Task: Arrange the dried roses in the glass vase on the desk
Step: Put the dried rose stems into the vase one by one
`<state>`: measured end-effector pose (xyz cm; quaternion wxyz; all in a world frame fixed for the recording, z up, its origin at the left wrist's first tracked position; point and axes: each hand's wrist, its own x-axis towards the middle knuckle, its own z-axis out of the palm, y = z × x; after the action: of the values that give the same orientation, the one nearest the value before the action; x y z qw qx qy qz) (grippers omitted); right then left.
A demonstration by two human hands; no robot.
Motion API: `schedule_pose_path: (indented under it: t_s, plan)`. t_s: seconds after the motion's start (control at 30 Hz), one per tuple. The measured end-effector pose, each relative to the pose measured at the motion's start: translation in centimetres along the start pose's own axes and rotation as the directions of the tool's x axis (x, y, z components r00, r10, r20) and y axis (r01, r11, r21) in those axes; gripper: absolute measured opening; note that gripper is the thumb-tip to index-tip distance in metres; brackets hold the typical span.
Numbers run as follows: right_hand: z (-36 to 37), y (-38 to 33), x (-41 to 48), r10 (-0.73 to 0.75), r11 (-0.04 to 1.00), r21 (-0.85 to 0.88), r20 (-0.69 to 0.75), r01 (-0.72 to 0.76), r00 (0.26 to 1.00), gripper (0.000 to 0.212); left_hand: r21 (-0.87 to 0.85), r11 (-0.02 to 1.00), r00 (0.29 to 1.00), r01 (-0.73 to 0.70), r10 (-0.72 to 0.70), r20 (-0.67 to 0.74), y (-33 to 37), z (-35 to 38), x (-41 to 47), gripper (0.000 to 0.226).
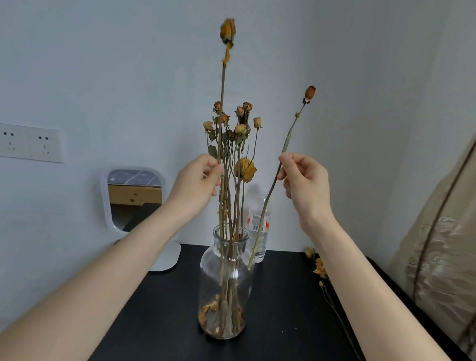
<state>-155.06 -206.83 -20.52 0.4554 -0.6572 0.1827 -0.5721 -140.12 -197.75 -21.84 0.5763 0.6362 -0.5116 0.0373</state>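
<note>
Left hand [201,178] pinching tall rose [228,31]; right hand [303,180] pinching loose stem [269,192] (tip outside rim, 3 o'clock). Lift, recentre over glass vase [223,294], lower gently.

We can't read the label on the water bottle [258,222] behind the glass vase [225,283], too small, & the bottle's lower left is hidden by the vase neck. Left of the vase, the mirror [133,200] has its lower right corner covered by our left forearm; right of the vase, loose dried roses [320,268] lie on the desk [280,318] partly behind our right forearm. The tall rose bud [228,31] above the vase is motion-blurred, petals indistinct.
</note>
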Motion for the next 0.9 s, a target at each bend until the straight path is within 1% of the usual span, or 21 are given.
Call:
schedule_pose_path:
  t_s: [0.13,0.27,0.43,0.53,0.67,0.77,0.9]
  plan:
    - [0.2,0.1,-0.1,-0.002,1.000,-0.009,0.013,0.002,1.000,0.016,0.115,0.991,0.997,0.063,-0.067,0.037,-1.9,0.3,-1.2,0.015]
    - [0.5,0.5,-0.3,0.011,1.000,-0.011,0.018,-0.010,1.000,0.015,0.150,0.980,0.983,0.130,-0.147,0.109,-3.1,0.0,-2.3,0.012]
    - [0.8,1.0,-0.6,0.026,1.000,-0.015,0.026,-0.025,0.999,0.014,0.221,0.964,0.962,0.146,-0.190,0.197,-3.8,0.1,-3.1,0.013]
    - [0.9,1.2,-0.8,0.024,1.000,-0.016,0.030,-0.024,0.999,0.014,0.224,0.962,0.962,0.154,-0.197,0.188,-4.0,0.3,-3.5,0.013]
    - [1.0,0.9,-0.6,0.000,1.000,0.002,0.009,0.000,1.000,0.013,0.188,0.969,0.969,0.163,-0.193,0.154,-4.0,0.7,-3.6,0.006]
    - [1.1,0.4,-0.2,-0.032,0.999,0.017,-0.005,0.032,0.999,0.013,0.175,0.972,0.975,0.158,-0.182,0.129,-4.0,0.9,-3.6,0.007]
    - [1.1,0.4,-0.1,-0.049,0.998,0.023,-0.008,0.050,0.999,0.012,0.203,0.964,0.969,0.170,-0.201,0.141,-4.2,1.4,-3.9,0.010]
